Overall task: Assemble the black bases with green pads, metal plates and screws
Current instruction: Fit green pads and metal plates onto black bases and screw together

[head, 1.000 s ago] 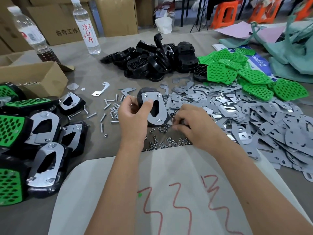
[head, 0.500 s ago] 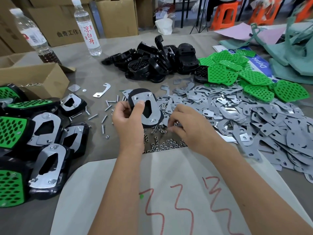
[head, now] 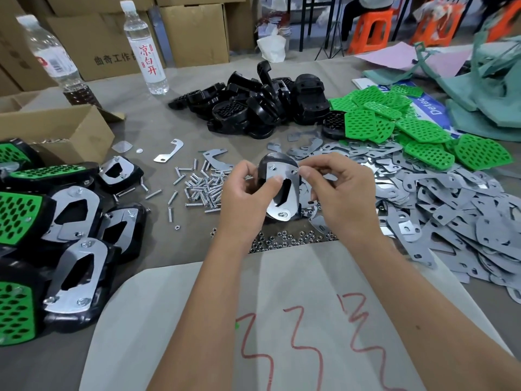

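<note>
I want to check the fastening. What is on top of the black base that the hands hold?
A metal plate lies on the black base. The left hand holds them; the right hand pinches at the plate's upper corner. What it pinches is hidden.

**Shiny metal, matt plastic, dull cloth**

Polished, mirror-bright metal plate (head: pixel 283 190) on a glossy black plastic base (head: pixel 263 167). Bright steel screws (head: pixel 201 187) and small nuts (head: pixel 282 239). Loose plates (head: pixel 451 204) in matt grey, perhaps film-coated. Matt green perforated plastic pads (head: pixel 423 131). Table (head: pixel 183 131) under dull grey-brown cloth. Smooth white paper sheet (head: pixel 183 320). Corrugated brown cardboard box (head: pixel 70 131). Clear plastic bottle (head: pixel 146 52).
</note>
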A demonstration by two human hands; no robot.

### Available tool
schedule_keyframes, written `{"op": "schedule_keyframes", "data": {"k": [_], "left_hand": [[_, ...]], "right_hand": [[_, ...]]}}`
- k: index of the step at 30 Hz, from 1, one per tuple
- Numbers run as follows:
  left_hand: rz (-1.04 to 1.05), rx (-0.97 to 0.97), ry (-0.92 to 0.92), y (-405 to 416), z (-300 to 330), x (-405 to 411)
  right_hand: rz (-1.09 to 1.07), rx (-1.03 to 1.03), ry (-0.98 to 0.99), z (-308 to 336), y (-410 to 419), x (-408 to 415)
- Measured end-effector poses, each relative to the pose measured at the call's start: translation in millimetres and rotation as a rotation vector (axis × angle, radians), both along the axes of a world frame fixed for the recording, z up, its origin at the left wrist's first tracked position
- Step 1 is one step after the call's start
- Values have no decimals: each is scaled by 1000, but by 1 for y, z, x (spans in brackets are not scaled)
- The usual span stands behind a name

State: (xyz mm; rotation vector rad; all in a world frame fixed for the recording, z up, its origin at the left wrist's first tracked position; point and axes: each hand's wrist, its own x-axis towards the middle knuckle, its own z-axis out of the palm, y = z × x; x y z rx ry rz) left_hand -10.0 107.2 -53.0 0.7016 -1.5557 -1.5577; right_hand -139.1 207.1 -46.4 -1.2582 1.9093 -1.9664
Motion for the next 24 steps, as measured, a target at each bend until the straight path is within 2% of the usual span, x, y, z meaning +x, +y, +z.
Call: {"op": "schedule_keyframes", "data": {"k": [4,9,13,17,24], "left_hand": [[-40,-9,-3,1,-2,-2],[-28,25,13,0,-1,-5],[-28,42,17,-1,-1,-6],[-30,34,29,1,-1,-11],[-28,40,50,2,-1,-15]], "right_hand": [[-12,20,126,-1,-3,0],[-17,-10,97,1,-2,2],[-36,-1,182,3,-4,-2],[-83,-38,151,2,-4,-3],[107,-33,61,6,1,-13]]}}
